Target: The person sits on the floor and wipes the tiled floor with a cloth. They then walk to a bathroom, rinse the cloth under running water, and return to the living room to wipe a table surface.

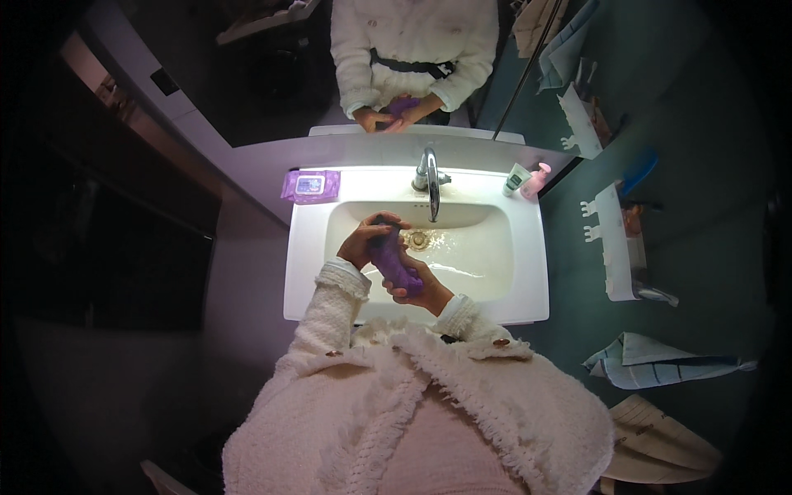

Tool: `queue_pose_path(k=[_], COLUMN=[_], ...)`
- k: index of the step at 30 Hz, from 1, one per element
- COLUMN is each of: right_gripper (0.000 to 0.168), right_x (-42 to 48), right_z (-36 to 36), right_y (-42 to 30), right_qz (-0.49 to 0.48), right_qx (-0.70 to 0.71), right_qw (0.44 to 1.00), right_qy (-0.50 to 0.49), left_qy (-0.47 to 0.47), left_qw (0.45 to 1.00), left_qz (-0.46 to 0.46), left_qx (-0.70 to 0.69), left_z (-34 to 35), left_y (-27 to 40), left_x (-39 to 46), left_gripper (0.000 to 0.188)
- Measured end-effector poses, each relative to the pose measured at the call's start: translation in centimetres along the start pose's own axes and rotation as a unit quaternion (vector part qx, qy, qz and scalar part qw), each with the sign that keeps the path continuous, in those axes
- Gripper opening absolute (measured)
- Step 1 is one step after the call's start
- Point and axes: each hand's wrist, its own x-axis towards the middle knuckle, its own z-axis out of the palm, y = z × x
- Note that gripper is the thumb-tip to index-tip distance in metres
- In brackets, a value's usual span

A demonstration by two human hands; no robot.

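A bunched purple item (391, 263), which looks like a cloth, is held over the front left of a white washbasin (470, 216). Around its upper, darker end curl the fingers of my left hand (360, 240). My right hand (428, 286) grips the lower end, thumb along the side. Just beyond the hands, the round drain (419, 240) shows in the basin, with shiny water around it. A curved chrome faucet (432, 185) reaches over the basin from the back ledge; no stream is visible from it.
A purple wipes pack (310, 185) lies on the left ledge. On the right ledge stand a tube (515, 180) and a pink pump bottle (536, 180). A mirror (278, 93) rises behind. A white wall rack (614, 247) and hanging towels (662, 362) line the right wall.
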Motion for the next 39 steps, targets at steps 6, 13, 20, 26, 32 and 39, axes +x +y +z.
queue_pose_path(k=[6,13,20,26,32,39], right_gripper=[0.049,0.038,0.027,0.037,0.044,0.057], right_x=[-1.6,-1.1,0.8,1.8,2.4,1.7], right_z=[1.9,1.4,-2.0,-5.9,-8.6,-9.1], right_y=[0.4,-1.6,-1.8,-1.6,-0.6,-0.6], right_qz=[-0.059,-0.029,0.000,0.038,-0.019,-0.024], right_qx=[-0.072,-0.305,-0.466,-0.589,-0.665,-0.674], right_qw=[0.995,0.941,0.843,0.736,0.677,0.645], right_qy=[0.025,0.146,0.269,0.331,0.314,0.359], left_qy=[0.133,0.263,0.376,0.387,0.435,0.477], left_qw=[0.990,0.930,0.767,0.671,0.640,0.669], left_qz=[-0.037,-0.004,-0.012,-0.047,-0.060,-0.058], left_qx=[0.042,0.255,0.520,0.630,0.630,0.566], left_z=[0.5,1.1,-2.5,-2.2,-4.1,-6.3], left_y=[-0.8,-3.8,-8.3,-10.2,-12.6,-13.8], left_x=[0.9,3.3,5.6,6.4,6.3,6.5], left_gripper=[0.011,0.007,0.016,0.022,0.022,0.030])
